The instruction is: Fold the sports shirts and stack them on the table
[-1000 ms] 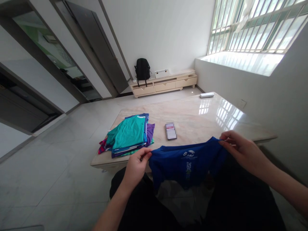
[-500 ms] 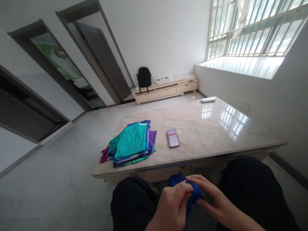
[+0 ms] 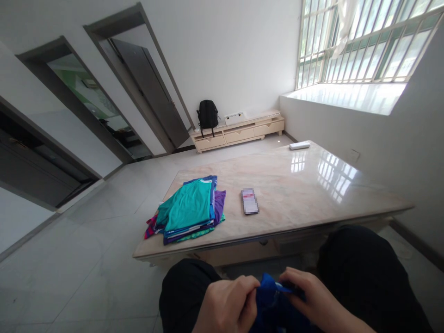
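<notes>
A blue garment (image 3: 272, 307) hangs between my two hands, low in front of me between my knees; its lower part runs out of the picture. My left hand (image 3: 229, 303) is closed, pinching one edge of the cloth. On the other side my right hand (image 3: 307, 296) grips the edge between thumb and fingers, by a thin lighter strip. What kind of garment it is I cannot tell. Beyond, on the table's left part, lies a stack of folded clothes (image 3: 189, 208), teal on top, with blue, purple and red pieces below.
The marble-topped table (image 3: 277, 185) has its near edge just past my knees. On it are a phone (image 3: 249, 201) with a blurred screen and a white oblong object (image 3: 299, 145) at the far corner. A black backpack (image 3: 207, 114) stands on a low cabinet (image 3: 239, 134) by the wall.
My hands have moved apart and slightly lower. The blue cloth, bunched between them before, now stretches and hangs down. The stack and the phone stay put.
</notes>
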A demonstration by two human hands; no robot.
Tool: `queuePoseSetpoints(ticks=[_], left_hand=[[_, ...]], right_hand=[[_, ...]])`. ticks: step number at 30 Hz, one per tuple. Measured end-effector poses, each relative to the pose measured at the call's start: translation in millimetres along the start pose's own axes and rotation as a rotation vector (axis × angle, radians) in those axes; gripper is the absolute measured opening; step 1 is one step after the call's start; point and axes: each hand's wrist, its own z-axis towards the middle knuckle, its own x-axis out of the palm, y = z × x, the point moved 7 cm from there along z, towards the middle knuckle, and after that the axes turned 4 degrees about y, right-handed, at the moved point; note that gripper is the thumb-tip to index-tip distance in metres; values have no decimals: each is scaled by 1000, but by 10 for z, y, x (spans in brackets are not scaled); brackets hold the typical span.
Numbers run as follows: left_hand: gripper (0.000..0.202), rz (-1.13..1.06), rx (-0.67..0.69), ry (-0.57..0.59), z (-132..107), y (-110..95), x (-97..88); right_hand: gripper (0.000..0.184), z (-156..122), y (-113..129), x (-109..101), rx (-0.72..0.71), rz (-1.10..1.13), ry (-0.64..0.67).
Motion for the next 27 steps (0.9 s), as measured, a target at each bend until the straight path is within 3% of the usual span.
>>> queuePoseSetpoints(ticks=[4,7,12,16,18,20,23,27], left_hand=[[19,94,-3,-88,-56,43,-157],[21,186,-28,-159,-144,115,-305],[17,303,-132,-279,-295,246,-417],[17,366,-120,-286,-329,293,-353],[17,430,-123,-291,-346,360,-358],[17,522,-131,-306,-375,460,-403],[16,671,-135,-346,-437,631,-499],[13,691,-154,-402,-503,802,-574]], right_hand=[[24,14,-103,-67,-3,-19,-24],[15,53,-233,-264,22,29,-135],[29,40,-375,-722,35,97,-462],[32,-59,-255,-1103,31,-141,-783],[31,-103,-114,-1276,-17,-261,-879],[27,-122,65,-1424,-121,-370,-869],[19,-175,353,-1584,-326,-511,-703],[30,-358,694,-1738,-456,-592,-505]])
